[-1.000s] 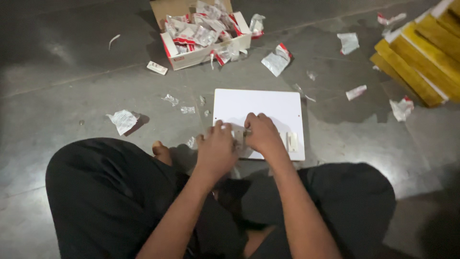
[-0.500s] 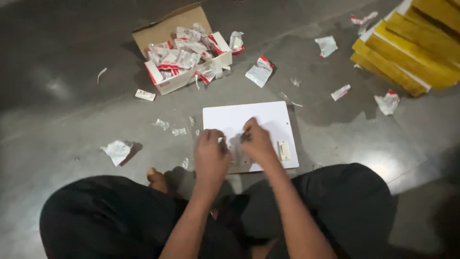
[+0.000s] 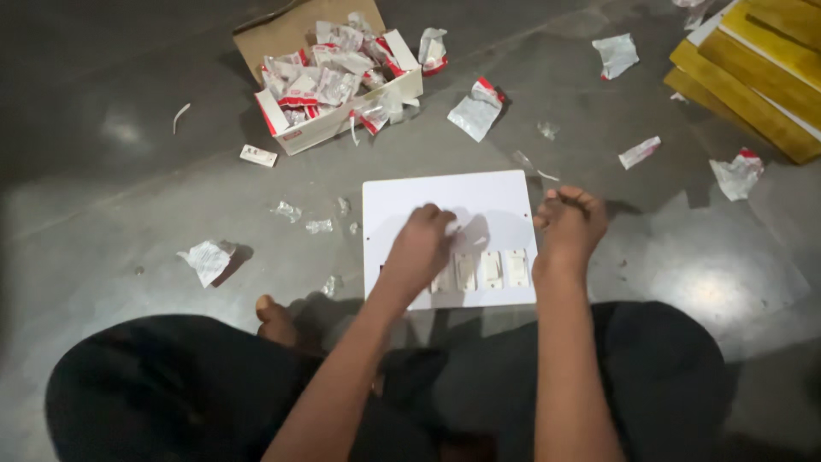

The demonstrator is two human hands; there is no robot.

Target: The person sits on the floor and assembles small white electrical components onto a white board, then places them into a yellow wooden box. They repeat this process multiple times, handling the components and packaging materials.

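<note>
A white rectangular panel lies flat on the grey floor in front of my crossed legs. Several small white switches sit in a row along its near edge. My left hand rests knuckles-up on the panel, over the left end of that row, and its fingers hide what is under them. My right hand hovers just past the panel's right edge with the fingers curled in; nothing shows in it.
An open cardboard box full of red-and-white packets stands beyond the panel. Torn wrappers are scattered over the floor, and a loose white switch lies at the left. Stacked yellow boxes sit at the far right. My bare foot pokes out at the left.
My right hand has left the panel and moved to its right edge. More of the switch row now shows. My left hand stays on the panel.
</note>
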